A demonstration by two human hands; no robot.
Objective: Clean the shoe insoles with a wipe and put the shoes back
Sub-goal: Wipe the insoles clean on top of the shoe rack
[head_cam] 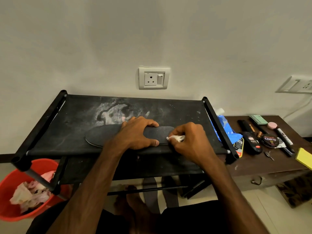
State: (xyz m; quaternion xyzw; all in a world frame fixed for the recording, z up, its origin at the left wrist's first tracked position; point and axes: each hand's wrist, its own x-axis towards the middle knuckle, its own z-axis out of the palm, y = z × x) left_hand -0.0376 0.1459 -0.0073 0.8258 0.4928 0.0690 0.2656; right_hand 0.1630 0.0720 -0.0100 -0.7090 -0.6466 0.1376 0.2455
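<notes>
One red bucket of crumpled tissues; left hand clasped over insole, right hand pinching white wipe.

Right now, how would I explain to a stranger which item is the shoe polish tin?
Find the low brown table to the right of the black shoe rack. Beside a dark bottle and a marker, the polish tin is the round, flat, black one whose lid reads Cherry.

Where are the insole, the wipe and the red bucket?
insole (101, 136): head view, on its bare left end.
wipe (178, 138): head view, on the white wad that shows.
red bucket (8, 186): head view, on its inner wall.
</notes>
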